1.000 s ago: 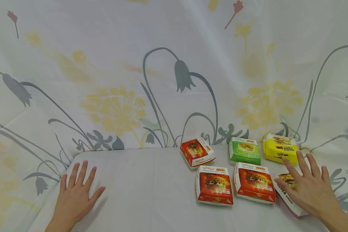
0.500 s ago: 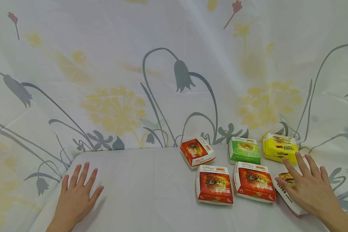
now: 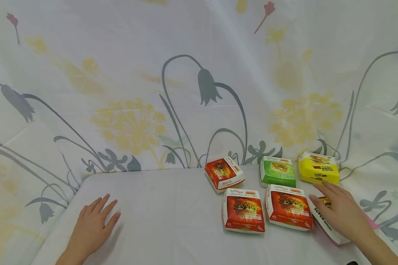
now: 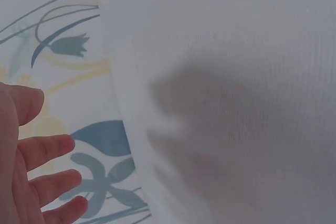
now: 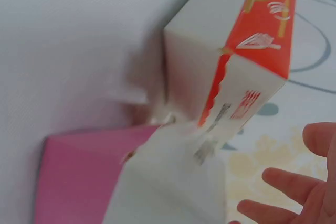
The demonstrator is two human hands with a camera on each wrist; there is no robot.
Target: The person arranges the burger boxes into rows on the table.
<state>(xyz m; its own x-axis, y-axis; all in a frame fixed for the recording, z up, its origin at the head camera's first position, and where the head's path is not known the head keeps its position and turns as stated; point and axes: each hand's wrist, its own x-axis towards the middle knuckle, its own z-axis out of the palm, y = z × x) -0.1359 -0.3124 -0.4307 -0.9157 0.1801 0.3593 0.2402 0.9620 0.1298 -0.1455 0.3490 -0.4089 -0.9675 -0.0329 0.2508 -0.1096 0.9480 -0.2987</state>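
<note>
Head view shows the right hand (image 3: 343, 213) with fingers extended, grasping nothing, above the pink-and-white box (image 3: 328, 229), partly hiding its top; whether a fingertip touches it I cannot tell; the left hand (image 3: 91, 228) is likewise released, its fingers loosely straight over the white cloth (image 3: 169, 221), and the shadow (image 4: 210, 108) in the left wrist view suggests it is held off the surface; just beside the pink-and-white box sits the right red box (image 3: 288, 207), then the left red box (image 3: 243, 210); behind them stand the yellow box (image 3: 319, 168), green box (image 3: 278, 172) and rear red box (image 3: 224, 173); all appear to rest on broad bases, probably for steadiness, clustered perhaps for the right hand's easy reach, before the floral curtain (image 3: 136, 73).
</note>
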